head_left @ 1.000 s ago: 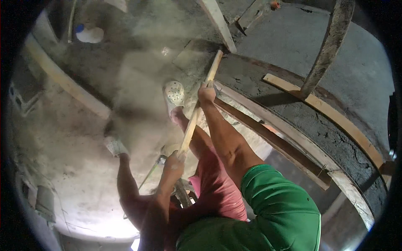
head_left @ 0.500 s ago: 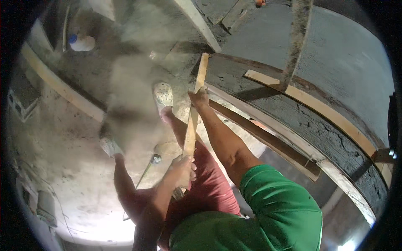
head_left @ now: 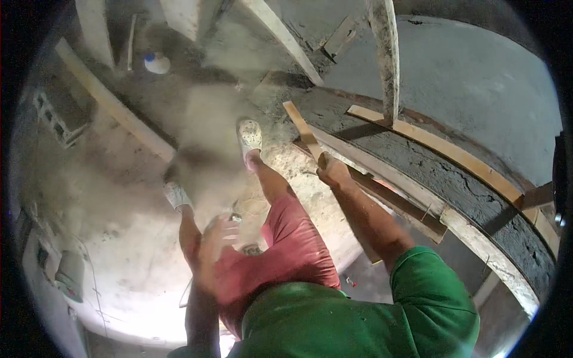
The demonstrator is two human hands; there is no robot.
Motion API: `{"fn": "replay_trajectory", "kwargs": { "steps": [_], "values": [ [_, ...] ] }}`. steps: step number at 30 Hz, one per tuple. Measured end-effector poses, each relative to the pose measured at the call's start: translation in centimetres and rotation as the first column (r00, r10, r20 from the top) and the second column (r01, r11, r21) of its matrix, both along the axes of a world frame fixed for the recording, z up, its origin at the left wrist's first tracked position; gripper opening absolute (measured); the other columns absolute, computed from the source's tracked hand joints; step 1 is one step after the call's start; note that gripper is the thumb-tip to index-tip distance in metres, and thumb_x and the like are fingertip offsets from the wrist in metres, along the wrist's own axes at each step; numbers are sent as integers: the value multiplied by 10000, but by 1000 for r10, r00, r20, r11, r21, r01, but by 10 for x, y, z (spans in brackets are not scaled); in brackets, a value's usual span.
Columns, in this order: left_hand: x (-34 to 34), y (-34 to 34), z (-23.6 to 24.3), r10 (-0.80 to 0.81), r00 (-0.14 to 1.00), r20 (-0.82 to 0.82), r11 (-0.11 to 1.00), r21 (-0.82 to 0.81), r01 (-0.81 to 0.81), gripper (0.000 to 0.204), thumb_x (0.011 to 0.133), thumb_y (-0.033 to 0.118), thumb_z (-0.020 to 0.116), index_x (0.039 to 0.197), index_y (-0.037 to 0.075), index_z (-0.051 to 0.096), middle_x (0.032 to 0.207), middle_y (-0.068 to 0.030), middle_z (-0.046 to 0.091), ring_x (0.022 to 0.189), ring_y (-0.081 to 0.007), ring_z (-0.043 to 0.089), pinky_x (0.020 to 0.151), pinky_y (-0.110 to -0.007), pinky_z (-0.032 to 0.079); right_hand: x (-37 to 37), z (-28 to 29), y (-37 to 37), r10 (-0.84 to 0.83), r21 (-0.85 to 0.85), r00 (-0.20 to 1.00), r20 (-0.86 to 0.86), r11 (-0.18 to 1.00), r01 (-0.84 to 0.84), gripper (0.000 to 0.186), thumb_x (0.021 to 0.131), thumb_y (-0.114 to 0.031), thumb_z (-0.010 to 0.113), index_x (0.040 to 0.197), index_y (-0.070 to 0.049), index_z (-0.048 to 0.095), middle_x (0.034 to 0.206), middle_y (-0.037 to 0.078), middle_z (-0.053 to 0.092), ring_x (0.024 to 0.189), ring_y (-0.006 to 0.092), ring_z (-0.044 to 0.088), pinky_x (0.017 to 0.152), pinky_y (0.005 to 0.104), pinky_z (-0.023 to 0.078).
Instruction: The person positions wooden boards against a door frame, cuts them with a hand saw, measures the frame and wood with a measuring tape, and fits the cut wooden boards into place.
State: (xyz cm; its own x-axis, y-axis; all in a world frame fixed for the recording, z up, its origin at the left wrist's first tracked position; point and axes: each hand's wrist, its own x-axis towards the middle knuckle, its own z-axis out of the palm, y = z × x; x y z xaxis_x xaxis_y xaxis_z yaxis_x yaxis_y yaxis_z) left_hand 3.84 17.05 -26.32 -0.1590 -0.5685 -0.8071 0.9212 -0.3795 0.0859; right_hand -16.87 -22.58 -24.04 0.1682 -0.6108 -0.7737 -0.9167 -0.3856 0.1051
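Note:
My right hand (head_left: 334, 172) is closed around a flat wooden strip (head_left: 302, 130), held next to the edge of the raised ledge. The strip's far end points up and to the left, and my forearm hides most of its lower part. My left hand (head_left: 219, 235) is off the strip, over my left thigh. It is blurred, but its fingers look stretched out, with nothing visible in them. Grey, rough mortar (head_left: 412, 152) covers the ledge beside my right hand. A longer wooden strip (head_left: 459, 156) lies along that mortar.
A timber post (head_left: 386, 65) stands on the ledge; another timber (head_left: 286, 43) slants at the far side. Boards (head_left: 400, 206) run below the ledge edge. On the left are a long beam (head_left: 113, 110), a hollow block (head_left: 57, 122), a blue-capped white jug (head_left: 157, 64) and a bucket (head_left: 70, 275).
My left hand has let go of the strip's lower end and moved left. My right hand has moved right and lower with the strip, whose far end now leans left.

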Motion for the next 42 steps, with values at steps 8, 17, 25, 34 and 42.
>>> {"fn": "replay_trajectory", "kwargs": {
  "steps": [8,17,25,34,42],
  "values": [
    [0,116,-5,-41,928,370,883,448,-139,620,972,502,581,1388,55,472,1173,-172,628,978,-242,641,759,-364,561,65,54,-47,310,83,934,-179,950,-300,364,826,-321,646,1127,-116,663,989,203,721,936,373,705,805,461,564],
    [-41,143,-49,6,907,422,841,488,-233,614,957,500,613,1365,57,492,1085,-108,638,831,-173,630,683,-283,537,49,19,-95,467,-26,775,-427,850,-526,289,874,-204,523,1027,-38,704,1048,197,713,1025,365,688,859,460,548],
    [-35,58,-108,-81,860,504,903,403,-151,549,973,399,614,1356,19,516,1228,-151,615,1002,-225,632,824,-359,519,20,6,-130,530,13,690,-494,797,-603,296,890,-213,524,1095,-70,682,1040,196,696,1000,344,686,816,498,549],
    [-6,-180,-178,-178,862,475,964,258,56,425,931,317,638,1264,54,610,1081,-130,675,929,-151,643,794,-305,511,7,-24,-149,592,-214,715,-372,695,-686,290,880,-175,550,1126,-65,660,1138,245,572,1081,393,585,809,532,537],
    [-66,-343,-232,-153,652,743,939,-96,330,540,951,442,625,1264,4,588,1181,-195,667,1078,-288,655,933,-374,494,11,-44,-167,555,-247,649,-521,630,-737,269,877,-204,584,1107,-109,687,1063,180,642,1019,361,625,812,508,500]
  ]
}}
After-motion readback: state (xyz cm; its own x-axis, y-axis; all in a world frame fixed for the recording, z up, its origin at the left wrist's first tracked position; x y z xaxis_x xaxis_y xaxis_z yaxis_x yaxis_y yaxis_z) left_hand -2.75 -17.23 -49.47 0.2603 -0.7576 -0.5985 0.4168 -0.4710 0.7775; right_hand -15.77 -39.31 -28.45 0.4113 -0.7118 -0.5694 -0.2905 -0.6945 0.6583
